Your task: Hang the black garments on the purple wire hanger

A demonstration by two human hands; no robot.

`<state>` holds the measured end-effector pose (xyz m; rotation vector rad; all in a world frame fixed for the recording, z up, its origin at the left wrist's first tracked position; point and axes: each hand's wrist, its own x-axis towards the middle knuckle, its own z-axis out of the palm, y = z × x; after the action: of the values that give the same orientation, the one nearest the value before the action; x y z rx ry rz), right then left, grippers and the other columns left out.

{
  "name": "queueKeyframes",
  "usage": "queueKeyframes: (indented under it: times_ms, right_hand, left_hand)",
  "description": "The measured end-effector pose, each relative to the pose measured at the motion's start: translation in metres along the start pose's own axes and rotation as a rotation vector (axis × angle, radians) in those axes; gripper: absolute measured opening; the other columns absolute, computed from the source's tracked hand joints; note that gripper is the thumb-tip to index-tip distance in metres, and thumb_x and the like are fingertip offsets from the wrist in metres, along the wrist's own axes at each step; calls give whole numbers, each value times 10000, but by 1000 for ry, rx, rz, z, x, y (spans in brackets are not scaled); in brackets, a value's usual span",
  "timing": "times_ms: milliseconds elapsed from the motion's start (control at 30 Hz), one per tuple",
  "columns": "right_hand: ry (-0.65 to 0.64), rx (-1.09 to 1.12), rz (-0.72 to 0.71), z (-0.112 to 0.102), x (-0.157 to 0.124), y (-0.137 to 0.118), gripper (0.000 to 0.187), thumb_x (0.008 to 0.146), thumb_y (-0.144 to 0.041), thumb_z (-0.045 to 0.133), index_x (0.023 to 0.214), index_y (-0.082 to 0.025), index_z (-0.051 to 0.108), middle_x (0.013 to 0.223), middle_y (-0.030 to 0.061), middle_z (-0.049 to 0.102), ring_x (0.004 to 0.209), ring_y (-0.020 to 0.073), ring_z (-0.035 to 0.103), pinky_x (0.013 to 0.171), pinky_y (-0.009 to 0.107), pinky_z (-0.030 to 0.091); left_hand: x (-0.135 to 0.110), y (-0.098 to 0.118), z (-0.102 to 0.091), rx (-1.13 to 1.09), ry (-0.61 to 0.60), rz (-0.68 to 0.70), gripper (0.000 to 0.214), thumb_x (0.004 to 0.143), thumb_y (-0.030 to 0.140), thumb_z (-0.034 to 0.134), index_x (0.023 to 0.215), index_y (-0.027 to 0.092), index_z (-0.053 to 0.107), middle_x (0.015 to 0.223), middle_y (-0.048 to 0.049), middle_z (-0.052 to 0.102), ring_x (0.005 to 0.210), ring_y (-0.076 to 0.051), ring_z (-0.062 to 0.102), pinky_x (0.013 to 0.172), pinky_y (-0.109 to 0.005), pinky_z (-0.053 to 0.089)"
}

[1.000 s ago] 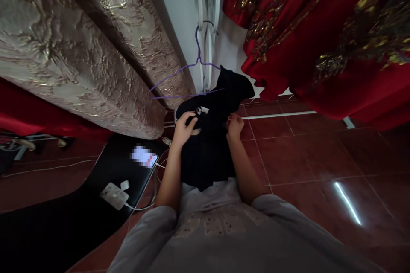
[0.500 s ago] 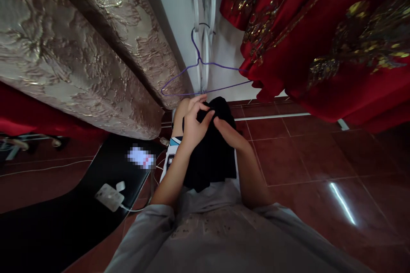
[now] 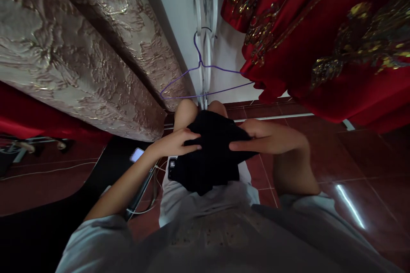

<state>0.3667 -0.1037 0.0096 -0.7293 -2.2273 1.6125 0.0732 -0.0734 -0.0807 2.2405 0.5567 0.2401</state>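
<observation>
The left hand (image 3: pixel 174 143) and right hand (image 3: pixel 270 136) press flat, fingers stretched, on one black garment (image 3: pixel 208 166) between them. One purple hanger (image 3: pixel 201 65) hangs just beyond both.

hanger (image 3: pixel 199 65) ahead (curtain (image 3: pixel 80 51) left), right floor (image 3: pixel 352 158) free

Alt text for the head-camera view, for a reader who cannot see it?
A person's left hand and right hand rest on a bunched black cloth garment in the lap. Beyond it hangs a purple wire hanger, between a beige brocade curtain and red gold-embroidered fabric.
</observation>
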Motion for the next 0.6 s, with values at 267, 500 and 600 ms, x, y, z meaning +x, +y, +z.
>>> queueKeyframes:
  times_ms: [267, 500, 600]
  right_hand:
    - [341, -305, -85, -15, -36, -37, 88, 894, -230, 685, 814, -235, 722, 631, -24, 590, 554, 98, 527, 513, 259, 382]
    - [957, -312, -129, -39, -13, 10, 326, 808, -110, 632, 1056, -257, 785, 875, 1, 734, 707, 142, 654, 662, 301, 490]
    - [959, -245, -68, -54, 24, 58, 470, 780, -83, 589, 1199, -222, 749, 1049, 37, 749, 834, 180, 687, 794, 348, 548]
  left_hand:
    - [-21, 15, -20, 273, 113, -122, 270, 899, 483, 728, 984, 226, 724, 1160, -87, 723, 1179, -298, 662, 1228, -612, 295]
    - [-54, -43, -55, 500, 371, -432, 278, 826, 474, 754, 962, 232, 746, 984, -112, 719, 1128, -389, 640, 1180, -794, 74]
    - [-68, -51, -55, 487, 367, -470, 233, 878, 449, 664, 980, 253, 738, 924, -90, 729, 984, -350, 687, 1189, -760, 142]
